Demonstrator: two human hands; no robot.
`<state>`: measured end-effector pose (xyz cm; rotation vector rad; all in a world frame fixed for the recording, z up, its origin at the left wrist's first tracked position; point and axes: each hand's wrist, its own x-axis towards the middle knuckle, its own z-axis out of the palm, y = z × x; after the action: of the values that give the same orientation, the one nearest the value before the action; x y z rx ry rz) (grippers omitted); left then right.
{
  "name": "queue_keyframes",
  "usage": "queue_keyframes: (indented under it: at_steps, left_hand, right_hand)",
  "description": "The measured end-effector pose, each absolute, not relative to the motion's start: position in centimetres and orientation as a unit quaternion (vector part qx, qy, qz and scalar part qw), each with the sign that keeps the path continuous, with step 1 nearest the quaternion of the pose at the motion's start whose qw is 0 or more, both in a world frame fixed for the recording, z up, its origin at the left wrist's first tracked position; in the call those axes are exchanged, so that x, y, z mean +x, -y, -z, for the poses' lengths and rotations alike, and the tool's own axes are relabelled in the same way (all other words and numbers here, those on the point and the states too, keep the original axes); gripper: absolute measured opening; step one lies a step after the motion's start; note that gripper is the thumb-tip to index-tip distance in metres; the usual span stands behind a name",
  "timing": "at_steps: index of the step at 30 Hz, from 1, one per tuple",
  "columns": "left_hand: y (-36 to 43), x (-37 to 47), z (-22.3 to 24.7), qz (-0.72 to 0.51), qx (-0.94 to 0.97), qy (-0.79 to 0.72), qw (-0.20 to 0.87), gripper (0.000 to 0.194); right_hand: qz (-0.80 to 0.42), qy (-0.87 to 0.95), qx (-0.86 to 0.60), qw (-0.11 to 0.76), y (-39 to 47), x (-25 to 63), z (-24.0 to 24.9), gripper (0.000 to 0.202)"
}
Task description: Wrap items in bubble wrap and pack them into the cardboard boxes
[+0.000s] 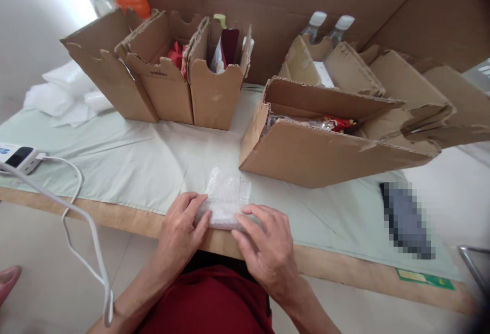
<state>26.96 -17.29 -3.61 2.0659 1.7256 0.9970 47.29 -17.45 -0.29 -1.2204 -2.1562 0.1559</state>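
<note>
A piece of clear bubble wrap (225,198) lies at the front edge of the table, its near part folded into a flat, thicker strip. My left hand (186,221) grips the left end of the strip between thumb and fingers. At the other end, my right hand (268,244) holds the strip with curved fingertips and thumb. The far part of the wrap spreads flat on the pale green cloth (161,155). Whether anything is wrapped inside the fold cannot be made out.
Several open cardboard boxes (214,99) stand at the back left, some with packets. A long cardboard box (325,155) sits on the right, bottles (317,20) behind it. White wrap (65,89), a power bank (23,158) with a white cable, and a pixelated dark object (408,221) lie around.
</note>
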Motion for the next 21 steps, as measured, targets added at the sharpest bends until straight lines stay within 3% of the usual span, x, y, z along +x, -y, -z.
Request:
queue_keyframes:
  at_steps: [5,9,13,15,18,21]
  left_hand:
    - [18.0,26.7,3.7,-0.418,0.636,-0.615,0.205,0.033]
    - [20.7,26.4,2.7,-0.474,0.450,-0.607,0.451,0.045]
    - [21.1,27.7,1.8,-0.482,0.288,-0.506,0.655,0.063]
    - [20.6,28.4,1.7,-0.490,0.247,-0.483,0.682,0.068]
    - [20.2,28.8,1.8,-0.491,0.243,-0.478,0.687,0.065]
    - [20.8,28.6,2.2,-0.456,0.359,-0.496,0.645,0.056]
  right_hand:
    - [-0.091,0.853,-0.438,0.269,16.7,46.6,1.6,0.024]
    - [-0.198,0.761,-0.509,0.351,16.4,46.7,1.7,0.024]
    - [-0.333,0.707,-0.520,0.345,18.1,46.4,0.4,0.024]
    - [-0.358,0.725,-0.490,0.326,18.8,46.4,-0.3,0.020]
    - [-0.301,0.730,-0.504,0.349,19.0,47.6,-1.1,0.014]
    - [-0.302,0.691,-0.536,0.381,18.2,49.3,-1.8,0.038]
